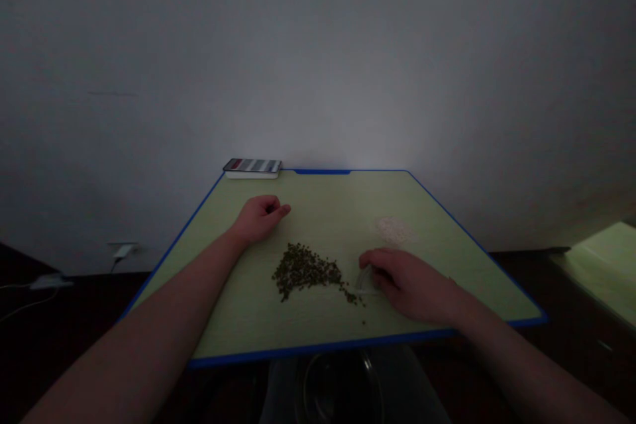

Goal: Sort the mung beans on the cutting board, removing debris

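Right now the work sits at the low end of a loose heap of small green grains [305,271], which lies near the middle of a pale green desk [322,346] with a blue edge. The right hand [407,285] is closed around a clear plastic piece [366,281], its fingers curled over the top, and the piece rests on the desk just beside the heap's right end (how much of it is tucked under the fingers is hard to tell in this dim light). A few stray grains lie near it, towards the desk's front edge. The left hand [261,218] rests farther up the desk, beyond the heap and well apart from it, loosely curled and holding nothing. A small, pale mound of something finer [392,230] sits above the right hand, too blurred to identify. At the far left corner, a phone [252,165] lies on a white box [252,175]. Below the near edge, the rim of a glass bowl [338,387] shows faintly in the dark. The step in hand appears to be working the plastic piece at the heap's edge, and moving the grains there would call for a low, steady edge against the desk, since they scatter easily.
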`<action>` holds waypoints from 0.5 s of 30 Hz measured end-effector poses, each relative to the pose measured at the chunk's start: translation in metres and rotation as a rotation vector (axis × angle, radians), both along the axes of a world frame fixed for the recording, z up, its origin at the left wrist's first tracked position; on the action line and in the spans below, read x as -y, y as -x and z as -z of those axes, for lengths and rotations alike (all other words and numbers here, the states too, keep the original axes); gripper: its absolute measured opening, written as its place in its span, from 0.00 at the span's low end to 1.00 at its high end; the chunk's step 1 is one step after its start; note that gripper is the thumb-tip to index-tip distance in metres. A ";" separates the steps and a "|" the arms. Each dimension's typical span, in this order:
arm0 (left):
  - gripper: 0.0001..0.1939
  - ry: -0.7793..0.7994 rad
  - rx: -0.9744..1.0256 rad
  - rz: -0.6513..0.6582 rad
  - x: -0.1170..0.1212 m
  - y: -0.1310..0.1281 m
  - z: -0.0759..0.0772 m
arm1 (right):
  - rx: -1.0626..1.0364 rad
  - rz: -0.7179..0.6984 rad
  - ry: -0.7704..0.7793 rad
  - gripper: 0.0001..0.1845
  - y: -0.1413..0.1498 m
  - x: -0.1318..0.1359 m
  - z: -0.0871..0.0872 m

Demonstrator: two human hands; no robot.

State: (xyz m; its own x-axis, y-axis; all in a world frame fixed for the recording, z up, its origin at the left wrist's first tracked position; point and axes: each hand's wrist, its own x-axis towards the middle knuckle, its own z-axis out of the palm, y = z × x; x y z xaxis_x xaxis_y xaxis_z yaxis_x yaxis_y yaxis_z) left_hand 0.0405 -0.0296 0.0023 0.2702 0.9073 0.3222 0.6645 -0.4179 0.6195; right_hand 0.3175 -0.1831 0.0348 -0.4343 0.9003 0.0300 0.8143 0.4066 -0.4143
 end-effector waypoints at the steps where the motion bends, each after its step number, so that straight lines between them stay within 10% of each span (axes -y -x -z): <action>1: 0.20 0.001 0.002 0.001 0.000 0.000 0.000 | -0.005 0.020 0.001 0.16 0.001 0.002 0.002; 15: 0.20 -0.002 -0.003 -0.005 0.000 0.000 0.001 | 0.034 0.177 -0.055 0.15 0.012 0.000 0.006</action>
State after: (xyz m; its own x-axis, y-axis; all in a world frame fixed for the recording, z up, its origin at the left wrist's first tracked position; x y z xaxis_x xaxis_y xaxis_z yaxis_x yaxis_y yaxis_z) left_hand 0.0401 -0.0296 0.0013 0.2672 0.9080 0.3227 0.6685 -0.4158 0.6166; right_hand 0.3057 -0.1834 0.0284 -0.2709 0.9601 0.0691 0.8884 0.2769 -0.3662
